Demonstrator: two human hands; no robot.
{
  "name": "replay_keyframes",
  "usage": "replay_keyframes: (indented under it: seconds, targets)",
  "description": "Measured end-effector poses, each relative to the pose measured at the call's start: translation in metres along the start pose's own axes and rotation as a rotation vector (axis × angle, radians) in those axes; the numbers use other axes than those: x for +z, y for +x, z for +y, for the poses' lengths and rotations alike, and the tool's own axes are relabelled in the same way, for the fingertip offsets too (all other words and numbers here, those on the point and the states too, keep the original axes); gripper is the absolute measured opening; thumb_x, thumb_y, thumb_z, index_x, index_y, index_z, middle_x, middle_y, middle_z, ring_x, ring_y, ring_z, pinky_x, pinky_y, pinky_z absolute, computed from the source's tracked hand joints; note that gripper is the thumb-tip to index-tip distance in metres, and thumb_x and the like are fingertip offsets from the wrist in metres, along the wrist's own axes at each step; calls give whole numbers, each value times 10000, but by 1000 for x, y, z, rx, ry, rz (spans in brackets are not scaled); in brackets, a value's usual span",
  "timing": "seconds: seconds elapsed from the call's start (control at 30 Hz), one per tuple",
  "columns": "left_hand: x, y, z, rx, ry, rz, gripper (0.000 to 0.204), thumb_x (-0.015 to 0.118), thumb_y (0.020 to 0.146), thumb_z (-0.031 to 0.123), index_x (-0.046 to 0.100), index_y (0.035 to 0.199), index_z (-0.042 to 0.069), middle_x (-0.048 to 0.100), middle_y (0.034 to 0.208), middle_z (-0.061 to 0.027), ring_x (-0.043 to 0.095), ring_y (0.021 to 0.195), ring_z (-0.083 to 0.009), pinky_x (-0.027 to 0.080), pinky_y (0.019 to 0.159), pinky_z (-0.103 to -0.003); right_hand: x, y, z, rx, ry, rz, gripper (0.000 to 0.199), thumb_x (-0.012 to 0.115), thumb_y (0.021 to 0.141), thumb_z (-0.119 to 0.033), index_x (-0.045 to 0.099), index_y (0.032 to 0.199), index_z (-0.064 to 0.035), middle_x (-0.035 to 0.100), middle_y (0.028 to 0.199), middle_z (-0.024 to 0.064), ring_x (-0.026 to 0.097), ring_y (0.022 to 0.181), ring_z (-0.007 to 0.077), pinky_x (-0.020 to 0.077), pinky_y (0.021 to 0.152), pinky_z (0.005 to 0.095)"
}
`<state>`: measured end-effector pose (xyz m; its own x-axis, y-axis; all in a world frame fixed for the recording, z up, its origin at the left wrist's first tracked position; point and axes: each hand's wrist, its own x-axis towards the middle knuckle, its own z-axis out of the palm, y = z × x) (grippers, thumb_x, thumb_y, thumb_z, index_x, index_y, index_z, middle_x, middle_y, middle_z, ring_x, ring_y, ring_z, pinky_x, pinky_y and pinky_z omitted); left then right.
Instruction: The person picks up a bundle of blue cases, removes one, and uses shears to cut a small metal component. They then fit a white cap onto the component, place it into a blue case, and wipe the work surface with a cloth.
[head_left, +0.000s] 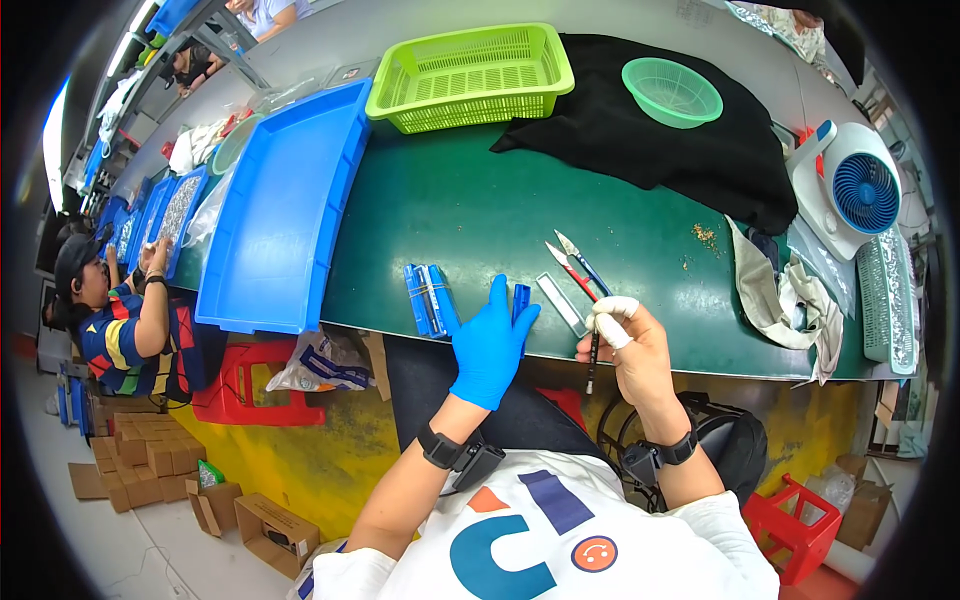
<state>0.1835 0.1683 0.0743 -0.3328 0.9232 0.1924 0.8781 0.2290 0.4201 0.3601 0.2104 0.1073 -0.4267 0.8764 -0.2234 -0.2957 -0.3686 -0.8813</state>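
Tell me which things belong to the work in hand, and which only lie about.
In use:
- left hand, gloved, on a small blue piece
- right hand holding a thin dark tool
- blue pieces
- snips

Lying about:
- green basket
- round bowl
- blue tray
- fan
- black cloth

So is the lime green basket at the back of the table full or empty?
Empty: the green basket shows only its bare slotted floor.

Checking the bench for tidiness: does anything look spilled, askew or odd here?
A small scatter of tan crumbs lies loose on the green table beside the black cloth. A crumpled beige rag hangs over the table's near edge. Otherwise only the left hand is gloved; the right hand has taped fingertips.
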Motion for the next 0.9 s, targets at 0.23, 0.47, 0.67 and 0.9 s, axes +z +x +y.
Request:
replay_keyframes:
  seconds: [0.23,0.47,0.67,0.9]
  targets:
    - [-40,-23,6,-587,-1195,-269,382,565,850,254,499,1157,36,551,734,-27,506,596,-130,396,522,-246,0,-5,13,-117,-290,-164,208,544,839,-4,571,1045,-2,585,964,86,589,766,129,511,611,243]
    - [-83,-68,-24,-700,-1759,-514,260,515,871,94,504,1106,-17,529,875,-39,474,677,-88,373,574,-199,28,-29,2,-19,-431,-416,226,588,791,28,608,1014,-2,608,939,60,574,810,111,483,653,230]
    - [-81,-84,-31,-762,-1787,-487,218,521,877,86,520,1076,-1,552,879,-52,475,662,-84,373,558,-194,48,-32,9,-190,-623,-458,222,629,754,17,628,974,-19,621,894,62,584,800,133,483,674,246]
    - [-75,-84,-34,-708,-1820,-469,180,527,880,92,537,1042,14,569,856,-62,469,627,-83,369,535,-190,63,-34,12,-383,-745,-345,279,656,701,16,622,975,-24,623,866,101,603,745,205,477,626,286]
